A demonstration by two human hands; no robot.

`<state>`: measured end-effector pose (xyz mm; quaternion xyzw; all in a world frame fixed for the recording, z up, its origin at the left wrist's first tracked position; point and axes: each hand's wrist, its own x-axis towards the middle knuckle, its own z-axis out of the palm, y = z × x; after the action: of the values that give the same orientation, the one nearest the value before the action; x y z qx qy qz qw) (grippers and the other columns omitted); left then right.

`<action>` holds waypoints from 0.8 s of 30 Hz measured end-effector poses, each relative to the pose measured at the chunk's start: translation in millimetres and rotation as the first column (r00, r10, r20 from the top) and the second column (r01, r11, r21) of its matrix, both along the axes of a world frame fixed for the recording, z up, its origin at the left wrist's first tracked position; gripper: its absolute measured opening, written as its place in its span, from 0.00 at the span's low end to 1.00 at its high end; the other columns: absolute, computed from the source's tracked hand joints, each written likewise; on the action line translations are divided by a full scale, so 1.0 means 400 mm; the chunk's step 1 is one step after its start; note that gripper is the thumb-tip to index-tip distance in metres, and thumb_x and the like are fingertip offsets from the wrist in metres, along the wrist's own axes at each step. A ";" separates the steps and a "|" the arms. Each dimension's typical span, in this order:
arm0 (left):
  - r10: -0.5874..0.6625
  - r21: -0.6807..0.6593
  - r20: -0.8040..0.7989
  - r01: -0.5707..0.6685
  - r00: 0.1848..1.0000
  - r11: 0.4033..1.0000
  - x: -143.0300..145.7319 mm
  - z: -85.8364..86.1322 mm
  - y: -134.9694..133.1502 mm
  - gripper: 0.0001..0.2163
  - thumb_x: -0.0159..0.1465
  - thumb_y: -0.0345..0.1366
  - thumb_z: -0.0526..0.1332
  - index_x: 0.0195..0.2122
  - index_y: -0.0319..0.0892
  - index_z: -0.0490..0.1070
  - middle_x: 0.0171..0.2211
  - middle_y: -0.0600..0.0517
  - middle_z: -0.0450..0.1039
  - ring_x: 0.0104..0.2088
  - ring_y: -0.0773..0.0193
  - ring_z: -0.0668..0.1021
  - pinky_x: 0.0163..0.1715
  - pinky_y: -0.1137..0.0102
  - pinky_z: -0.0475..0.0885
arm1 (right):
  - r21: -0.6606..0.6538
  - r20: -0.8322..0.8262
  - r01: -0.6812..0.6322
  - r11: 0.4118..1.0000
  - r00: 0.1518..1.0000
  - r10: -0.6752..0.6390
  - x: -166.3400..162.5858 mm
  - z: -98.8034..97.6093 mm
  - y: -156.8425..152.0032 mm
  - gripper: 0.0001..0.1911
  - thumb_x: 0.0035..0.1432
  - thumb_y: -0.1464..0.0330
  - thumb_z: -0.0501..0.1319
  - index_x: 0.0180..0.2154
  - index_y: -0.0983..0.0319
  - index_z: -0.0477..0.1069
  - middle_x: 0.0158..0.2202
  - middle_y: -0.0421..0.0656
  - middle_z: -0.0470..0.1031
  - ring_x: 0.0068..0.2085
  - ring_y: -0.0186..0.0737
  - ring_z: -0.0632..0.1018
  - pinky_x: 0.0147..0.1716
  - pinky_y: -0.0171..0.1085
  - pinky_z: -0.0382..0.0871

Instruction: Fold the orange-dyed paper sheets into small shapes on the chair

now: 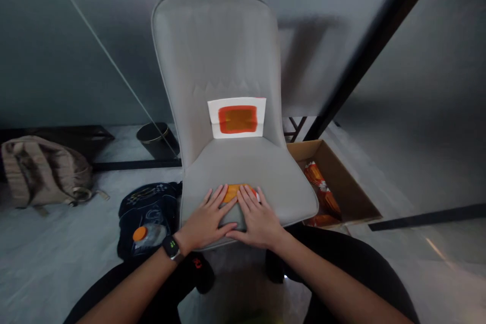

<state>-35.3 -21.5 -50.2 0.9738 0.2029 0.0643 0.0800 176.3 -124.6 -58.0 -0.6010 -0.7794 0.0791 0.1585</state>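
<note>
Both palms down on an orange packet, front edge close

I have the left hand and the right hand laid flat, fingers extended and slightly spread, neither one curled around anything. The orange packet lies on the seat under my fingertips, left fingers on its left end, right fingers by its red-and-white right end. The thumbs come together nearer the seat's front edge, just short of the wrists.

Ahead of my fingertips the seat runs on to a white card with an orange-red rectangle, leaning on the backrest; that stretch gives me forward room. Sideways, the seat's left edge sits near my left hand, while its right edge leaves the right hand more space.

Beyond that right edge, below seat level, stands an open cardboard box holding orange packets. Off the left hand's side, a dark bag and an orange-capped bottle are close to the watch on my left wrist.
</note>
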 end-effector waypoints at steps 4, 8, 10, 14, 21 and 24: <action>0.032 -0.058 0.007 -0.031 0.999 0.998 -0.003 -0.007 0.014 0.32 0.74 0.54 0.54 0.75 0.48 0.51 0.76 0.42 0.43 0.75 0.46 0.51 0.72 0.45 0.51 | -0.009 -0.059 0.094 0.996 0.994 -0.094 0.006 -0.011 0.005 0.60 0.60 0.33 0.51 0.72 0.75 0.51 0.74 0.60 0.49 0.75 0.59 0.52 0.73 0.55 0.46; 0.273 -0.159 0.082 -0.258 0.958 0.953 0.024 -0.004 0.032 0.24 0.77 0.47 0.48 0.70 0.43 0.62 0.72 0.43 0.59 0.71 0.54 0.64 0.70 0.54 0.59 | -0.006 -0.114 0.265 0.964 0.958 -0.264 0.042 0.003 0.017 0.37 0.72 0.48 0.49 0.69 0.68 0.63 0.70 0.54 0.64 0.71 0.53 0.64 0.69 0.52 0.58; 0.390 -0.145 0.079 -0.376 0.918 0.915 0.041 -0.004 0.036 0.25 0.76 0.45 0.50 0.70 0.40 0.62 0.72 0.41 0.59 0.71 0.51 0.63 0.70 0.52 0.59 | 0.026 -0.120 0.319 0.948 0.942 -0.314 0.057 0.012 0.032 0.29 0.75 0.57 0.47 0.68 0.65 0.65 0.68 0.51 0.67 0.70 0.51 0.66 0.69 0.53 0.58; 0.460 -0.115 -0.038 -0.461 0.887 0.880 0.061 -0.014 0.031 0.28 0.75 0.45 0.51 0.72 0.37 0.57 0.74 0.39 0.53 0.74 0.40 0.55 0.69 0.41 0.53 | 0.066 -0.089 0.175 0.982 0.982 -0.169 0.062 0.007 0.046 0.34 0.74 0.54 0.48 0.71 0.67 0.58 0.72 0.52 0.59 0.73 0.50 0.58 0.73 0.54 0.48; 0.449 -0.105 0.105 -0.439 0.887 0.892 0.088 0.016 0.052 0.19 0.74 0.42 0.53 0.59 0.37 0.73 0.60 0.37 0.73 0.62 0.47 0.73 0.63 0.48 0.65 | 0.041 -0.084 0.153 0.987 0.985 -0.149 0.035 -0.023 0.015 0.53 0.64 0.36 0.50 0.73 0.69 0.52 0.74 0.59 0.51 0.75 0.60 0.53 0.72 0.63 0.37; 0.429 -0.152 0.124 -0.410 0.895 0.899 0.092 0.032 0.089 0.15 0.71 0.42 0.58 0.51 0.39 0.77 0.51 0.40 0.78 0.51 0.50 0.78 0.57 0.53 0.72 | 0.028 -0.089 0.166 0.986 0.983 -0.163 0.037 -0.005 0.010 0.60 0.59 0.32 0.51 0.74 0.70 0.48 0.75 0.59 0.47 0.75 0.60 0.49 0.72 0.64 0.35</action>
<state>1.7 14.2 -37.3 0.8922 0.4052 0.1428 0.1389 190.9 -120.5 -60.0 -0.6563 -0.7209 0.0778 0.2087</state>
